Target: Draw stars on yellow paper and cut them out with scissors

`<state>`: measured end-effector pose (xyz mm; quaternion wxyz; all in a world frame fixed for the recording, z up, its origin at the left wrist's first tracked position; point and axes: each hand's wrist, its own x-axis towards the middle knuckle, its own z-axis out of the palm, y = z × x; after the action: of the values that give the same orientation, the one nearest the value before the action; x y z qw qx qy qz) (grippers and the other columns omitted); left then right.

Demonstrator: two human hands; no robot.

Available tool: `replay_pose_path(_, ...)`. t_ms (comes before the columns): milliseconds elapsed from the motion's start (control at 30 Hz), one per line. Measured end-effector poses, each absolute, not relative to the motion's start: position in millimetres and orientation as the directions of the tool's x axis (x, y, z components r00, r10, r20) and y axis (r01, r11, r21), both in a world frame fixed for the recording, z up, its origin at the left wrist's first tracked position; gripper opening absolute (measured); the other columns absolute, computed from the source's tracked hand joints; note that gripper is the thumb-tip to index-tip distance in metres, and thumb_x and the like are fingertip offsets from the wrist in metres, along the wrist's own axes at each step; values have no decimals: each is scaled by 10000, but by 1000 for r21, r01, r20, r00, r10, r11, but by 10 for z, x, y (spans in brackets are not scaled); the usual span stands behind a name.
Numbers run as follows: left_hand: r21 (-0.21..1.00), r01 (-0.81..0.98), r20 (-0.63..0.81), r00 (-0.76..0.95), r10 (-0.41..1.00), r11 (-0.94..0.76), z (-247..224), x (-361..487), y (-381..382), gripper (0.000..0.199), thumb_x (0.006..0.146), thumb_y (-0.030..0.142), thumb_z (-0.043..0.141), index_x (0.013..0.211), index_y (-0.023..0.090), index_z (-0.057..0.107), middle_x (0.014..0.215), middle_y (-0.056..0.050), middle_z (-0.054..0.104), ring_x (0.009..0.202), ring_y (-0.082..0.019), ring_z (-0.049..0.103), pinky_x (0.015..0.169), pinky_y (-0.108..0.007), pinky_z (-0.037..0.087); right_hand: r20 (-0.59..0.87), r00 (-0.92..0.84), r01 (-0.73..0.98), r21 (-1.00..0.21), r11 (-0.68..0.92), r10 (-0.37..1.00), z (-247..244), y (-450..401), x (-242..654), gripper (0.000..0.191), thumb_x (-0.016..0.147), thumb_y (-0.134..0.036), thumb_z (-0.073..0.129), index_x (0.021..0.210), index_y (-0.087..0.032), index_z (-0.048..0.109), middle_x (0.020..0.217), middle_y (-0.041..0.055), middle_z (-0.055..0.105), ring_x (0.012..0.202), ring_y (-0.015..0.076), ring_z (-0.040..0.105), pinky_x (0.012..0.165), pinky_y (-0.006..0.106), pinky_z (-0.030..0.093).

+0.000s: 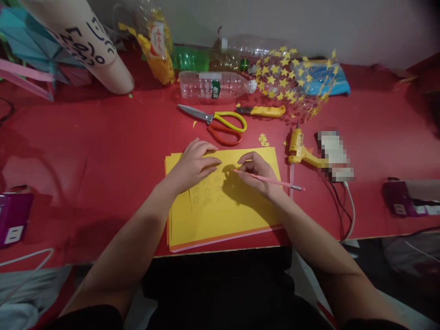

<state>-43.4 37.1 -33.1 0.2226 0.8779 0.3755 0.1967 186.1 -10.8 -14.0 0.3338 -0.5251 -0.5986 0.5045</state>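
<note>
While the left hand [196, 162] rests loosely spread, grasping nothing, on the yellow paper [223, 219], the right hand [257, 170] is closed on a pink pencil [275, 181], pinched near its tip. The paper lies beneath this grip; faint star-like marks [206, 192] stand to its left. Step in hand, as judged: pencilling outlines. Any further mark calls for a steady sheet and light tip contact; present contact cannot be confirmed. Scissors [229, 119] lie beyond the grip, a glue gun [296, 145] beyond and right.
</note>
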Motion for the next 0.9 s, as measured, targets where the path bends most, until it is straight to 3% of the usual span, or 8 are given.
replay_pose_path(133, 581, 552, 144, 653, 743, -598, -317, -424, 357, 203, 916, 294, 582, 1016, 225, 744, 1258, -97, 583, 1245, -262, 494, 1184, -584, 245, -73, -221, 281, -960, -8, 972, -190, -45, 1839, 82, 714, -270, 602, 734, -218, 542, 659, -15, 592, 563, 124, 493, 520, 253, 357)
replay_pose_path(267, 618, 552, 101, 650, 753, -560, -303, -421, 357, 218, 905, 278, 596, 1049, 214, 747, 1282, -111, 570, 1252, -275, 480, 1144, -549, 326, -61, -173, 321, -947, -3, 983, -260, -26, 1787, 99, 716, -279, 581, 662, -222, 520, 571, -38, 518, 516, 111, 424, 508, 259, 321)
replay_pose_path(900, 676, 538, 73, 632, 772, -504, -274, -421, 347, 190, 905, 270, 597, 971, 231, 770, 1291, -96, 573, 1247, -280, 461, 1106, -531, 361, -53, -236, 365, -930, 38, 970, -269, -26, 1799, 94, 727, -240, 561, 650, -223, 509, 573, -41, 493, 522, 108, 388, 511, 270, 292)
